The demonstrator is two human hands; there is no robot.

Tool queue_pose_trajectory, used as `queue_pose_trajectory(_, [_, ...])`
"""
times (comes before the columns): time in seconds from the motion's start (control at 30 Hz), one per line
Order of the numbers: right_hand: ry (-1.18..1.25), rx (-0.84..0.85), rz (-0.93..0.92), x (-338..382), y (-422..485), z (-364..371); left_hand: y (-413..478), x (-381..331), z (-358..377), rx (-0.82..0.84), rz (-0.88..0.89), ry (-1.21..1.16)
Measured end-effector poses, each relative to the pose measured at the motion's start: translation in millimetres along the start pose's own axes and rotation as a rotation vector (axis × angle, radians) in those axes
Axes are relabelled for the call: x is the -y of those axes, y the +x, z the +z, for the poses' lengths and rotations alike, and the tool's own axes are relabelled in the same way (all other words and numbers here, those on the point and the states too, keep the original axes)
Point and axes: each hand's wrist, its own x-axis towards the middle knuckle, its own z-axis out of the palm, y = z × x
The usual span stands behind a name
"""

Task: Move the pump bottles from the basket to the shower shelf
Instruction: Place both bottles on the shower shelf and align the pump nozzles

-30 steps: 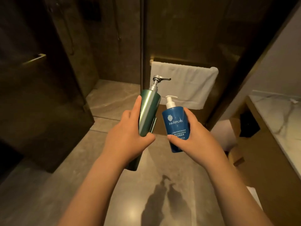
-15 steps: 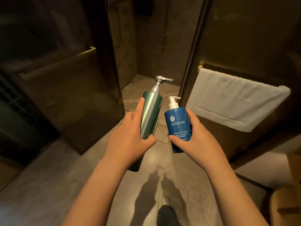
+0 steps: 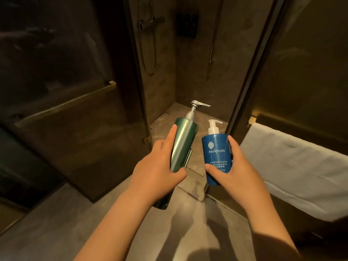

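My left hand (image 3: 154, 172) grips a tall green metallic pump bottle (image 3: 183, 146) with a silver pump head, tilted slightly right. Beside it, my right hand (image 3: 235, 170) holds a shorter blue pump bottle (image 3: 215, 153) with a white pump and a PAÑPURI label, upright. Both bottles are held out in front of me at the open shower entrance. A dark wall-mounted holder (image 3: 187, 25) hangs on the back wall of the shower; I cannot tell if it is the shelf. No basket is in view.
An open glass shower door (image 3: 66, 102) with a brass bar handle stands on the left. A fixed glass panel with a white towel (image 3: 293, 166) on a rail is on the right. Shower hoses (image 3: 148, 53) hang on the back wall. The floor is grey stone.
The view has swung toward the shower and closer to its opening. The towel has slid to the right edge. Both hands keep the same hold on their bottles.
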Motion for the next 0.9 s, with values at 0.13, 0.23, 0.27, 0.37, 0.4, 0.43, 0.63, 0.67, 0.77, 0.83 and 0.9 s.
queue_pose_trajectory(0.13, [0.041, 0.053, -0.035, 2.7, 55.7, 18.9, 36.0, 24.9, -6.4, -0.024, -0.077, 0.013])
queue_pose_trajectory(0.23, [0.059, 0.109, -0.086, 9.7, 90.7, 40.3, 61.0, 47.2, -12.1, -0.060, -0.151, 0.008])
queue_pose_trajectory(0.27, [0.062, 0.129, -0.091, 12.3, 103.4, 47.0, 70.4, 54.0, -13.1, -0.072, -0.166, 0.006])
queue_pose_trajectory(0.37, [0.081, 0.187, -0.071, 17.2, 146.9, 68.1, 103.5, 74.3, -12.2, -0.091, -0.183, -0.003])
queue_pose_trajectory(0.4, [0.102, 0.198, -0.055, 17.3, 161.9, 75.0, 116.0, 81.4, -10.6, -0.091, -0.186, -0.012])
queue_pose_trajectory(0.43, [0.120, 0.201, -0.037, 17.1, 177.2, 81.8, 129.7, 89.2, -9.0, -0.088, -0.191, -0.022])
queue_pose_trajectory(0.63, [-0.066, 0.163, -0.049, 25.9, 279.1, 111.1, 239.1, 143.8, -4.3, -0.055, -0.206, -0.114])
queue_pose_trajectory(0.67, [-0.083, 0.163, -0.049, 32.3, 300.3, 114.9, 259.6, 152.1, -6.4, -0.060, -0.199, -0.128])
queue_pose_trajectory(0.77, [-0.107, 0.171, -0.060, 57.1, 361.8, 124.0, 317.3, 175.7, -15.5, -0.090, -0.203, -0.119])
queue_pose_trajectory(0.83, [-0.085, 0.164, -0.070, 72.8, 398.9, 131.5, 352.3, 190.0, -20.4, -0.080, -0.211, -0.131])
queue_pose_trajectory(0.9, [-0.085, 0.149, -0.090, 83.7, 429.1, 141.0, 381.4, 202.6, -23.5, -0.071, -0.203, -0.156])
